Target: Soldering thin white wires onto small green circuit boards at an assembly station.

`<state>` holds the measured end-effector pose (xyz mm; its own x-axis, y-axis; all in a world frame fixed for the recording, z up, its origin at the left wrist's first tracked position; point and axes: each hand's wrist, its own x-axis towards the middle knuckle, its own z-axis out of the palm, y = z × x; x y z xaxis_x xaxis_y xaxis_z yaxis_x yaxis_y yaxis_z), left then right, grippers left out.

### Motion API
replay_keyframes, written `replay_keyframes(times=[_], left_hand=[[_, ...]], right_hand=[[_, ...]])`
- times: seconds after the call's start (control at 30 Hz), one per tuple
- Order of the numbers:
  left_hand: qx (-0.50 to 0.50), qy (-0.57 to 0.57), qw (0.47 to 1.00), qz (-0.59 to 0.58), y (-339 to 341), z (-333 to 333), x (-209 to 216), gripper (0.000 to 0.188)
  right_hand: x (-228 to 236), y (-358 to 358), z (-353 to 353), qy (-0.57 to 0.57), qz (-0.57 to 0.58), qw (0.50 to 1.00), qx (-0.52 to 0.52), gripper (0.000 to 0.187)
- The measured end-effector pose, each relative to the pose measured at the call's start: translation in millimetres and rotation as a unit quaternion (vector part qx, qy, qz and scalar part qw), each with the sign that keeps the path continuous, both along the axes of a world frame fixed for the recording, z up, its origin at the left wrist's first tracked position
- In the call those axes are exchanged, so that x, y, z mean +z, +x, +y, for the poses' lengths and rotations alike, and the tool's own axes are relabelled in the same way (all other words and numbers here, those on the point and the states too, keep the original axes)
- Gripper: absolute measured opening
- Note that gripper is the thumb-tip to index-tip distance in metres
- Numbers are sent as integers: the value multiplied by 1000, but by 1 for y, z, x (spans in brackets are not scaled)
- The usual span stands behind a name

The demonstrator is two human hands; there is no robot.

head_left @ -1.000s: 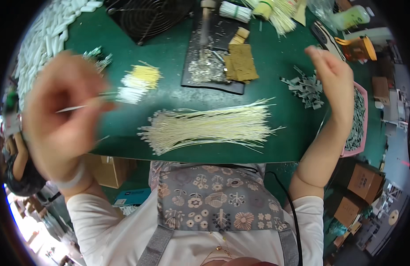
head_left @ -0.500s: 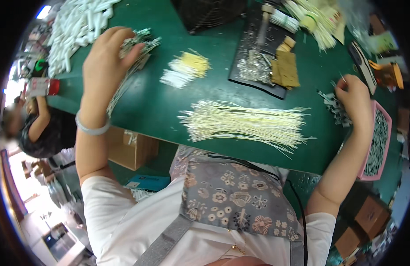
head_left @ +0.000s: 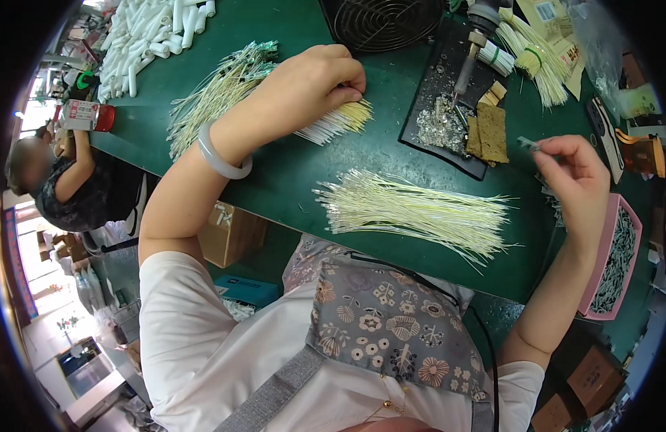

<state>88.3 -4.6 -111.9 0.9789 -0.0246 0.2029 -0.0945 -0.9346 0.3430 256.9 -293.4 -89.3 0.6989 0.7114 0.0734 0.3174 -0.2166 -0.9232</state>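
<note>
My left hand (head_left: 320, 81) rests on the green table (head_left: 290, 180), its fingers pinching at a small bundle of white wires with yellow ends (head_left: 338, 121). A pale bangle (head_left: 219, 160) circles that wrist. My right hand (head_left: 576, 173) is raised above the table's right side and pinches a small grey-green part (head_left: 529, 143) between thumb and fingers. A wide sheaf of pale yellow-white wires (head_left: 419, 212) lies on the table between the two hands. A heap of wires with green ends (head_left: 221, 90) lies left of my left hand.
A black tray (head_left: 448, 147) holds a soldering iron (head_left: 468, 52), solder scraps and brown sponges (head_left: 490, 131). A pink tray of small parts (head_left: 612, 263) hangs at the right edge. A wire fan grille (head_left: 380, 21), white tubes (head_left: 149, 36) and banded wire bundles (head_left: 524, 61) lie at the back. Another person (head_left: 59, 180) sits at left.
My left hand moved from the green-ended wire heap to the small yellow-tipped bundle. My right hand lifted off the table's right side with a small part. The view shifted.
</note>
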Motion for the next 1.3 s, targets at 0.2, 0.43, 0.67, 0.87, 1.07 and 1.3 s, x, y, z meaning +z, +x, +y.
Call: replay_keyframes(times=[0.2, 0.43, 0.67, 0.87, 1.07, 1.3], left_hand=[[-53, 47, 997, 0, 7, 4, -2, 9], [-61, 70, 996, -8, 3, 2, 0, 8], [-25, 56, 996, -67, -5, -5, 6, 8], [34, -284, 958, 17, -16, -37, 13, 14], [-22, -279, 960, -8, -11, -70, 16, 8], [-48, -247, 963, -95, -1, -86, -2, 12]], right_hand=[[-17, -43, 24, -47, -260, 950, 166, 9], [-13, -49, 22, -81, -287, 938, 175, 9], [-14, -53, 23, -86, -305, 936, 150, 7], [-15, -55, 29, -51, -56, 995, 70, 10], [-14, -61, 36, 14, 220, 974, 50, 17], [-19, -62, 38, 21, 248, 966, 72, 17]])
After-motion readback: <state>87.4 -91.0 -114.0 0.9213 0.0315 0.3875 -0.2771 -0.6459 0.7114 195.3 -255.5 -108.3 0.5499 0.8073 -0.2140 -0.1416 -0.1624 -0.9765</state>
